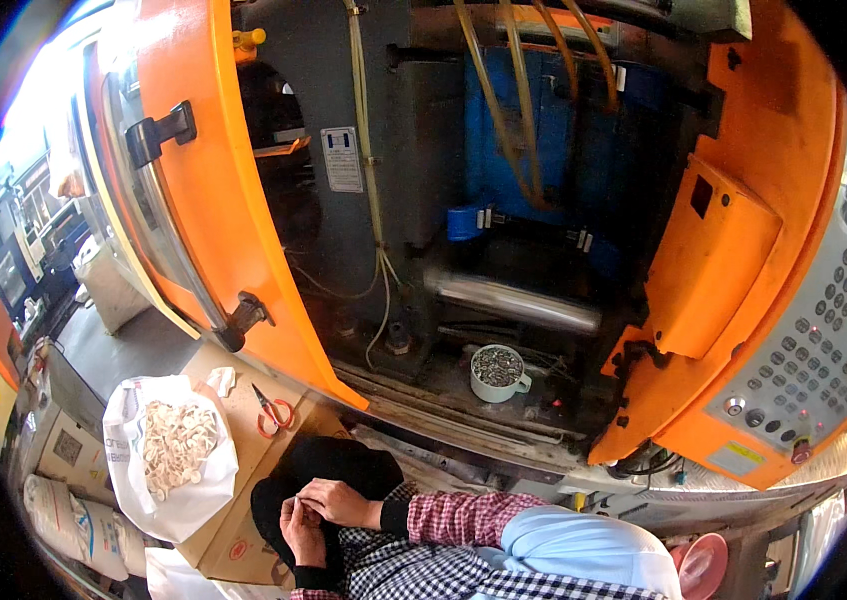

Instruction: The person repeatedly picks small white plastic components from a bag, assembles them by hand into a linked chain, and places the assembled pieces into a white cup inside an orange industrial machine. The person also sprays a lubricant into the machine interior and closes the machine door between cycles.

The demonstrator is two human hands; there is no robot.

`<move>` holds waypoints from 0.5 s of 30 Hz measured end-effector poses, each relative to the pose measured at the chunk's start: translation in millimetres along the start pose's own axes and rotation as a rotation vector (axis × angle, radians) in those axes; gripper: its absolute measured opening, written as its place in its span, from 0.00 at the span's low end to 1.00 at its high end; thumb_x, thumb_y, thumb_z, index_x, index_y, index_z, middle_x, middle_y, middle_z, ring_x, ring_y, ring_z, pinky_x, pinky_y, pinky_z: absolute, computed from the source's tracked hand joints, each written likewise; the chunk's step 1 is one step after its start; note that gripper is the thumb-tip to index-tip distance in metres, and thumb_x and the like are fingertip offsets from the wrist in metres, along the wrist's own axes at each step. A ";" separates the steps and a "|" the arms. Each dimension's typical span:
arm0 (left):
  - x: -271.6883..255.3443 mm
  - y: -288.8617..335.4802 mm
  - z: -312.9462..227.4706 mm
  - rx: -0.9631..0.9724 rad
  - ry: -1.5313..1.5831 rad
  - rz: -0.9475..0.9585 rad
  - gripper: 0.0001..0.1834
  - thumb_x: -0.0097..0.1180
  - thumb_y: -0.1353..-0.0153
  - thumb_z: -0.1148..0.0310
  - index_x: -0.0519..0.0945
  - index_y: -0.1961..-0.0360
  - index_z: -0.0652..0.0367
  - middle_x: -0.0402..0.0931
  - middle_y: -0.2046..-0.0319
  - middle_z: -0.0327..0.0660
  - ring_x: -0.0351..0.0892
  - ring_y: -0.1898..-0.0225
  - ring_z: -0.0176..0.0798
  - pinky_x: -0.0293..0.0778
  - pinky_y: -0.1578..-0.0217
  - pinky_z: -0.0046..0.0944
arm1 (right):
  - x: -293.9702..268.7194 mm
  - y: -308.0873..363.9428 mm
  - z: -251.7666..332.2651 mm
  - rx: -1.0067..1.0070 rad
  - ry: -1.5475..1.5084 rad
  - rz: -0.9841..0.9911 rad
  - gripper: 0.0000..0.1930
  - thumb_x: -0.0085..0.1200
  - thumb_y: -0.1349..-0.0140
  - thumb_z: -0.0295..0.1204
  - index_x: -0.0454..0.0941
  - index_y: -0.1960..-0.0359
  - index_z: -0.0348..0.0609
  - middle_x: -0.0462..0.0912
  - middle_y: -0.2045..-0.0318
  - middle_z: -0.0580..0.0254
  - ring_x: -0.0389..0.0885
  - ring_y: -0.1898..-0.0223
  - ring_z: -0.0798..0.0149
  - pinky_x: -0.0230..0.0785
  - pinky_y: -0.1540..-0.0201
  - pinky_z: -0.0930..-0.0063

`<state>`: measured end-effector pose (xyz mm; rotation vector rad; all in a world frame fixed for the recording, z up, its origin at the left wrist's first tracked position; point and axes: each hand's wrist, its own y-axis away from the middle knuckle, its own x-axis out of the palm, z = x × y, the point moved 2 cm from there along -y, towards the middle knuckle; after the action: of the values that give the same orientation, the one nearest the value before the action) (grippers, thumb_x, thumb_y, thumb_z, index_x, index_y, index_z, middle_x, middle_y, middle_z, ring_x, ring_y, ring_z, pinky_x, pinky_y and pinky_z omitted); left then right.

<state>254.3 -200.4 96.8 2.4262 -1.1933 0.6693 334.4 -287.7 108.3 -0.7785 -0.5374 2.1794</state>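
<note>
My left hand [301,534] and my right hand [339,501] meet over my lap, in front of a black cloth-like surface [315,462]. Their fingers pinch together around something tiny, too small to name. To the left, a white plastic bag [130,492] stands rolled open, filled with small cream-coloured parts [181,450]. Scissors [270,411] with red handles lie on the cardboard [231,510] between the bag and the machine.
An orange machine door [198,160] stands open ahead. Inside, a pale green mug [496,374] full of small metal pieces sits on the lower ledge. A button panel [803,355] is at the right; a pink basin [701,567] stands lower right.
</note>
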 end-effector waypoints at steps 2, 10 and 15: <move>2.6 1.4 -2.5 0.010 -0.028 0.007 0.07 0.46 0.35 0.69 0.71 0.70 0.59 0.67 0.80 0.32 0.64 0.79 0.24 0.59 0.79 0.25 | 0.1 0.7 0.0 0.004 -0.001 0.013 0.09 0.49 0.41 0.28 0.76 0.66 0.33 0.78 0.66 0.51 0.77 0.62 0.51 0.70 0.58 0.64; -4.9 -3.4 4.5 -0.004 0.010 -0.028 0.06 0.45 0.34 0.70 0.71 0.68 0.58 0.67 0.80 0.32 0.63 0.80 0.24 0.58 0.79 0.25 | 0.6 1.1 0.6 -0.016 -0.001 0.006 0.09 0.49 0.40 0.28 0.76 0.66 0.33 0.78 0.67 0.50 0.76 0.62 0.50 0.70 0.58 0.64; 1.5 1.2 -0.9 0.007 -0.008 0.030 0.06 0.46 0.34 0.70 0.71 0.68 0.59 0.67 0.81 0.32 0.63 0.80 0.24 0.58 0.79 0.24 | -1.3 1.3 1.0 -0.016 0.010 0.009 0.09 0.48 0.40 0.29 0.76 0.66 0.33 0.78 0.68 0.50 0.76 0.63 0.50 0.70 0.59 0.63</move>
<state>253.9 -201.6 98.6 2.4236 -1.2351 0.6737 333.7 -289.6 108.7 -0.8010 -0.5478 2.1806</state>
